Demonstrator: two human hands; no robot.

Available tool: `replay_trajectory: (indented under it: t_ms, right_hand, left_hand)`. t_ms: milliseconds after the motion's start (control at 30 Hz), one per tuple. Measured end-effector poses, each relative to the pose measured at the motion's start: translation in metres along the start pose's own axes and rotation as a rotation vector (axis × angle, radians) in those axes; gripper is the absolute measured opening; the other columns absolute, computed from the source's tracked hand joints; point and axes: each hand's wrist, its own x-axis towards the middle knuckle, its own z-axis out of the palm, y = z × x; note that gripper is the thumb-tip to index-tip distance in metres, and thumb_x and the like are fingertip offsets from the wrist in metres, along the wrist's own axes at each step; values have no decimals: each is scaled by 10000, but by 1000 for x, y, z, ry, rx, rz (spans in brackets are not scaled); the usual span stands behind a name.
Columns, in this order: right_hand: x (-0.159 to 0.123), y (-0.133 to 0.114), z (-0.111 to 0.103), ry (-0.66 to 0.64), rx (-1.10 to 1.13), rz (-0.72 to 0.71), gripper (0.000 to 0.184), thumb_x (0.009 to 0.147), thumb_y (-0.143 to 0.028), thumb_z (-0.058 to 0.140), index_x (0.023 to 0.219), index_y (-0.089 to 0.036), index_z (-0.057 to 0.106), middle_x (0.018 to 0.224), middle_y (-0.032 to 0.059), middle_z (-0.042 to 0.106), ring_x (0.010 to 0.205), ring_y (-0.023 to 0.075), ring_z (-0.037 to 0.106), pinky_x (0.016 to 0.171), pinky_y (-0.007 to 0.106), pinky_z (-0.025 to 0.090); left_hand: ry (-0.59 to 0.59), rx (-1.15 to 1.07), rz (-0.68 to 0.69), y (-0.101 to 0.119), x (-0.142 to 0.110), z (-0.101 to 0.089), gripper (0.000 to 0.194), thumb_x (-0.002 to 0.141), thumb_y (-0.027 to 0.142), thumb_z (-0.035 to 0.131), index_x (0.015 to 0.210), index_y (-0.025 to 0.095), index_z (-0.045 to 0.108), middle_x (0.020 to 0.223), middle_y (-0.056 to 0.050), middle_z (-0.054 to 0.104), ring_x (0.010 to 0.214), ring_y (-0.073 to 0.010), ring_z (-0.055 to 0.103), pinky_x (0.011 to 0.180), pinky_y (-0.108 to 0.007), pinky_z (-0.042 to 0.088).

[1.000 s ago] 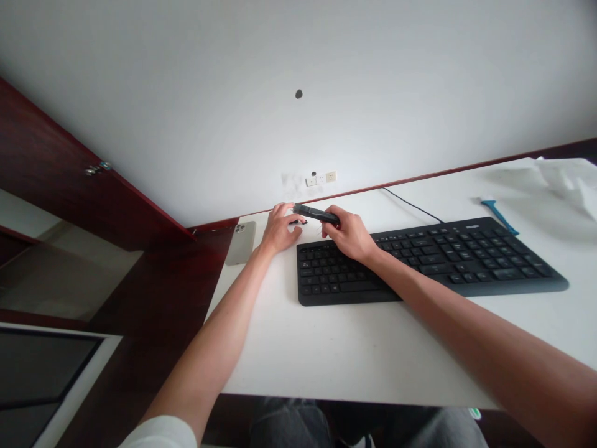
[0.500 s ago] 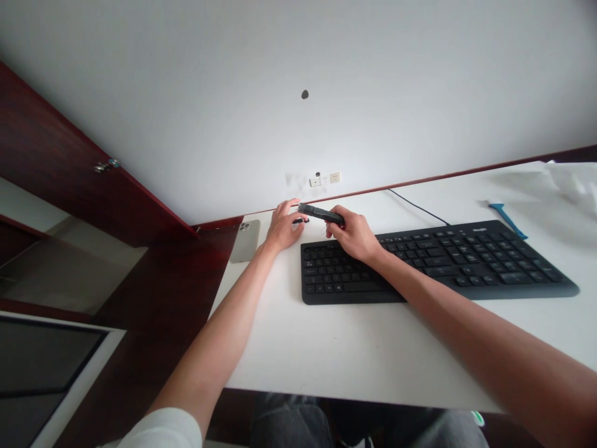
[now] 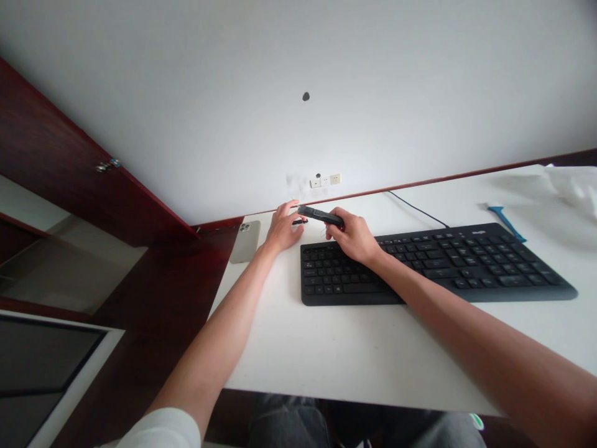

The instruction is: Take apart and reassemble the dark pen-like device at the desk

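Note:
My right hand [image 3: 357, 238] is closed around a slim black stick-like tool [image 3: 321, 214], held above the far left corner of the black keyboard [image 3: 359, 287]. The tool points left, and its greyish tip reaches my left hand [image 3: 282, 229]. A thin wire shape [image 3: 323, 232] shows just below the right fingers; what it belongs to is unclear. Between thumb and a finger of my left hand sits a small black piece [image 3: 301, 221], too small to name, while the forefinger stretches out near the tool's tip. That hand rests at the far left of the white table.
A phone [image 3: 245, 241] lies left of my left hand, near the table's left edge. Behind the keyboard's right end is a blue brush-like tool [image 3: 506, 223]. Crumpled white material [image 3: 573, 190] lies at the far right. A cable [image 3: 417, 208] runs from the keyboard toward the wall.
Nearly nothing differs: both hands hold the same places, with the black tool in the same position. The view has shifted very slightly.

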Motion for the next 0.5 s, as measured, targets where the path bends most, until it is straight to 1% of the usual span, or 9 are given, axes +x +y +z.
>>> replay_trajectory:
  t_ms: [100, 167, 233, 300, 367, 500]
  right_hand:
    - [0, 0, 0, 0, -1, -1, 75, 843, -181, 542, 843, -236, 592, 725, -22, 737, 643, 163, 627, 692, 278, 457]
    - [0, -1, 0, -1, -3, -2, 74, 844, -183, 541, 843, -236, 592, 726, -21, 737, 643, 163, 626, 692, 279, 456]
    - [0, -1, 0, -6, -1, -1, 70, 844, -187, 542, 843, -236, 591, 724, -20, 735, 637, 163, 621, 682, 280, 453]
    - [-1, -2, 0, -11, -1, 0, 65, 845, -193, 545, 845, -236, 593, 721, -18, 733, 628, 164, 614, 667, 282, 447]
    - [-1, -2, 0, -13, -4, 0, 61, 844, -198, 548, 847, -235, 596, 719, -16, 731, 622, 165, 607, 657, 283, 442]
    - [-1, -1, -1, -6, -12, -2, 64, 841, -194, 546, 834, -234, 596, 713, -18, 727, 617, 160, 601, 661, 280, 443]
  left_hand:
    - [-4, 3, -7, 1, 0, 0, 198, 870, 203, 667, 1053, 239, 734, 1580, -76, 502, 1487, -297, 425, 1247, -491, 375]
    - [1, -7, -32, 1, 1, 1, 220, 889, 261, 678, 1104, 230, 712, 1574, -89, 510, 1476, -302, 437, 1250, -489, 372]
    - [17, -29, -77, 0, 2, 3, 300, 904, 335, 687, 1180, 217, 684, 1562, -106, 520, 1458, -314, 456, 1246, -495, 378]
    - [30, -51, -122, -2, 3, 6, 379, 904, 375, 694, 1244, 211, 660, 1556, -117, 522, 1446, -324, 468, 1238, -502, 388]
    - [23, -60, -140, -4, 4, 9, 409, 900, 375, 697, 1274, 215, 652, 1554, -118, 521, 1446, -326, 467, 1238, -499, 390]
    - [-3, -54, -117, -6, 4, 11, 392, 911, 348, 670, 1275, 204, 679, 1530, -119, 538, 1437, -319, 471, 1241, -478, 391]
